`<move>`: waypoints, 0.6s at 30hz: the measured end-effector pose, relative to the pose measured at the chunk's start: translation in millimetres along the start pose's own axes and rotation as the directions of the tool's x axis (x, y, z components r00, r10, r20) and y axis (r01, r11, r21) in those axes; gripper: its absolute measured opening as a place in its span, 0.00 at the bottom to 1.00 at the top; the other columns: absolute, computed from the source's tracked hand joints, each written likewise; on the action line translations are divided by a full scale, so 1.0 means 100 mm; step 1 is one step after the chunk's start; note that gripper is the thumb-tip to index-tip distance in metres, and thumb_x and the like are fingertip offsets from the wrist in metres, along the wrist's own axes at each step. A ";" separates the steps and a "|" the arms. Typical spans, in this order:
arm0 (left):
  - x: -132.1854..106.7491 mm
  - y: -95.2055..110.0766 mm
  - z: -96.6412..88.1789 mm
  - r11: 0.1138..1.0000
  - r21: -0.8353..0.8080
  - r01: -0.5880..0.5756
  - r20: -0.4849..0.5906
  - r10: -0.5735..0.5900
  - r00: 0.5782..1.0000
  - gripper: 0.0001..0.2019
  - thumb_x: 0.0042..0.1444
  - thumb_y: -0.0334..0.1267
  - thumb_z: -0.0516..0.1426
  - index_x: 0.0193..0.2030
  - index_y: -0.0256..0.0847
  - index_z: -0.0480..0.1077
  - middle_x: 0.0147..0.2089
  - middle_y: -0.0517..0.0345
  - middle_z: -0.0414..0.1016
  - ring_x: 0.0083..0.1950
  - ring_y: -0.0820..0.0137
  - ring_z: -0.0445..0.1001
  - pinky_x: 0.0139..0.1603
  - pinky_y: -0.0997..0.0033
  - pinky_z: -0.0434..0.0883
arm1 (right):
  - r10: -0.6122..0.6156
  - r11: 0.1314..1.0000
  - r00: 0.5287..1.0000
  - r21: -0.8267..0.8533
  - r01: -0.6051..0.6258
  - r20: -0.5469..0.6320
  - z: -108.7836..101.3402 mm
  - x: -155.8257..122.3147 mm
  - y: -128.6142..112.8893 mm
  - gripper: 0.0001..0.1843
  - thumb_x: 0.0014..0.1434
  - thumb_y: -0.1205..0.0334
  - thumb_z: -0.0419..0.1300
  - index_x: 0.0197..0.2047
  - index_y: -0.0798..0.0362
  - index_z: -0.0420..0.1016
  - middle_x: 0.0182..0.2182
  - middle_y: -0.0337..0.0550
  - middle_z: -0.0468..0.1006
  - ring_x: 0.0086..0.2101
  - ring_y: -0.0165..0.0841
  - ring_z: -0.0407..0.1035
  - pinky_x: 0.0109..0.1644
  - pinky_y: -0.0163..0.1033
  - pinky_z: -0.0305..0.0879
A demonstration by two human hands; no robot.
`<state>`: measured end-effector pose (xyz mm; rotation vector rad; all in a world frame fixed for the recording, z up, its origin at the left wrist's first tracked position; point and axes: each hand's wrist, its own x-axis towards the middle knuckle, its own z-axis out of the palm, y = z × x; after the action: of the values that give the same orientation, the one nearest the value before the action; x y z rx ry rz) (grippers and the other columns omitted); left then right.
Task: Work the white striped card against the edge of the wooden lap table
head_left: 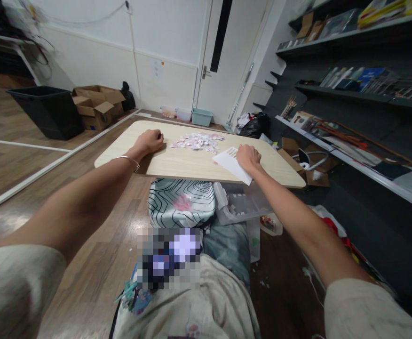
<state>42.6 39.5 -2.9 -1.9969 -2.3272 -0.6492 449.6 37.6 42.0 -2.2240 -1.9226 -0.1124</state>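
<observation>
My left hand (151, 141) rests on the left part of a pale wooden table (188, 168), its fingers curled in. Whatever may be inside those fingers is hidden. My right hand (248, 157) is closed on a white paper sheet (232, 165) with a row of slot-like openings along its upper side. The sheet is tilted, and one corner reaches past the table's near edge. Between my hands, a little farther back, lies a loose pile of small white and pinkish paper pieces (199, 141).
Below the near edge are a clear plastic bin (237, 214) and a black-lined patterned bag (181, 207). A black trash bin (51, 113) and cardboard boxes (96, 108) stand at left. Dark shelves (350, 96) line the right wall. A white door (234, 61) is behind.
</observation>
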 end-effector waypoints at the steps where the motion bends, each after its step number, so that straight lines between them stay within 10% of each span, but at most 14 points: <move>1: -0.01 0.01 -0.01 1.000 0.002 -0.002 0.000 0.002 1.000 0.23 0.77 0.48 0.56 0.61 0.40 0.90 0.58 0.28 0.93 0.63 0.37 0.89 0.62 0.49 0.81 | -0.012 1.000 1.000 0.003 0.012 0.001 0.00 0.00 -0.05 0.34 0.95 0.58 0.45 0.77 0.57 0.92 0.74 0.73 0.89 0.76 0.58 0.85 0.78 0.52 0.78; 18: 0.03 -0.03 0.02 1.000 -0.019 -0.012 -0.012 0.012 1.000 0.24 0.80 0.45 0.54 0.63 0.37 0.90 0.63 0.26 0.93 0.66 0.37 0.88 0.66 0.49 0.80 | -0.072 0.995 0.997 0.070 0.071 0.011 0.23 -0.11 -0.49 0.32 0.95 0.50 0.51 0.75 0.57 0.93 0.73 0.73 0.90 0.75 0.59 0.85 0.79 0.54 0.78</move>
<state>40.2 42.5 -5.2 -2.0073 -2.3098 -0.6840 397.7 38.4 22.2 -2.1180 -1.9825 -0.0410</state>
